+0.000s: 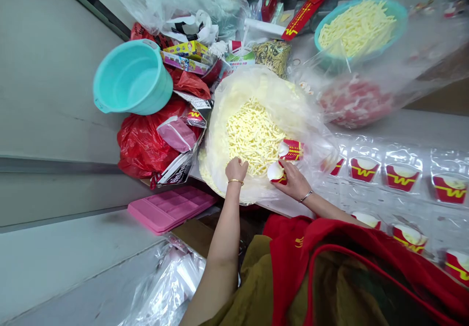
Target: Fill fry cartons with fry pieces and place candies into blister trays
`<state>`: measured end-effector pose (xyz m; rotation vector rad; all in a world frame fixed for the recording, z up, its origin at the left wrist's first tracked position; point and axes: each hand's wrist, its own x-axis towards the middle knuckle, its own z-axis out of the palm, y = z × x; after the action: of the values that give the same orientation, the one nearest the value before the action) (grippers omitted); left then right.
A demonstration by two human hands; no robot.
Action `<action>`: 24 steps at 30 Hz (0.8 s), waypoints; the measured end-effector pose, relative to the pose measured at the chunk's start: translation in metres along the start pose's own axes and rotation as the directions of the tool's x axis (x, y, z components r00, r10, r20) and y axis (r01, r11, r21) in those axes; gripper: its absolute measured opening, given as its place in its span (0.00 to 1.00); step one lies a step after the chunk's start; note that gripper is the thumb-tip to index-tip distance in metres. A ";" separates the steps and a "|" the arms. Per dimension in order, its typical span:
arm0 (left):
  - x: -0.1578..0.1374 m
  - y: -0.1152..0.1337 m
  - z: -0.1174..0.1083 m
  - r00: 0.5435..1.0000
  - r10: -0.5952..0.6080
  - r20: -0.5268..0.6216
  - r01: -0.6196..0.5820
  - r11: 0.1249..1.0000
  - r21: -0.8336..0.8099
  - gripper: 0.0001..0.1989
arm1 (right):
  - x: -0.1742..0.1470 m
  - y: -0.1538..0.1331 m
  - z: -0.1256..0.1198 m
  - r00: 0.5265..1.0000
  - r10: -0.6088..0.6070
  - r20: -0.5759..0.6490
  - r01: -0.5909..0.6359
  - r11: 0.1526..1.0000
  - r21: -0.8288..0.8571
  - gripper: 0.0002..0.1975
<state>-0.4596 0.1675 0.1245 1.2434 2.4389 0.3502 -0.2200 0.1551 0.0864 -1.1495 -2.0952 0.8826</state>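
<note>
Pale yellow fry-shaped pieces (254, 135) fill a large clear plastic bag (216, 116) whose mouth is spread wide. My left hand (237, 169), with a gold bangle at the wrist, is closed at the near edge of the pile. What its curled fingers hold, if anything, is hidden. Just right of the pile, my right hand (293, 182) grips a small red fry carton (280, 177) with a yellow mark and a white inside. Another red fry carton (293, 149) lies beyond it on the bag, close to my fingertips.
To the right lie rows of clear plastic pockets with red cartons (401, 177). A turquoise basin (322, 30) of fry pieces and a bag of pinkish pieces (357, 101) sit behind. An empty turquoise tub (128, 79), red bags (146, 145) and a pink tray (170, 208) are left.
</note>
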 end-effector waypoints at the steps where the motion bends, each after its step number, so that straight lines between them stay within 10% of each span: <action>1: 0.002 -0.002 0.001 1.000 -0.013 -0.008 0.011 0.989 -0.145 0.11 | 0.000 -0.001 0.000 1.000 -0.001 0.005 0.001 1.000 0.003 0.37; 4: 0.002 -0.005 -0.001 0.998 -0.057 0.016 0.057 0.850 -0.523 0.15 | 0.000 -0.003 -0.001 1.000 0.001 0.003 -0.001 1.000 0.009 0.38; 12: -0.031 0.028 -0.019 0.923 0.161 0.349 0.234 0.485 -0.843 0.15 | 0.019 -0.020 0.002 0.999 -0.036 0.011 0.037 0.999 -0.030 0.36; 18: -0.057 0.048 -0.004 0.886 0.373 0.275 -0.213 0.856 -0.472 0.12 | 0.019 -0.024 0.003 0.999 -0.047 0.002 0.047 0.997 -0.055 0.35; 24: -0.078 0.063 0.015 0.861 0.472 0.187 -0.444 0.879 -0.176 0.10 | 0.009 -0.010 -0.002 0.999 -0.047 -0.012 0.046 0.995 -0.083 0.32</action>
<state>-0.3659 0.1413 0.1520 1.7016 1.8796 0.4564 -0.2275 0.1588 0.0971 -1.1404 -2.1561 0.7702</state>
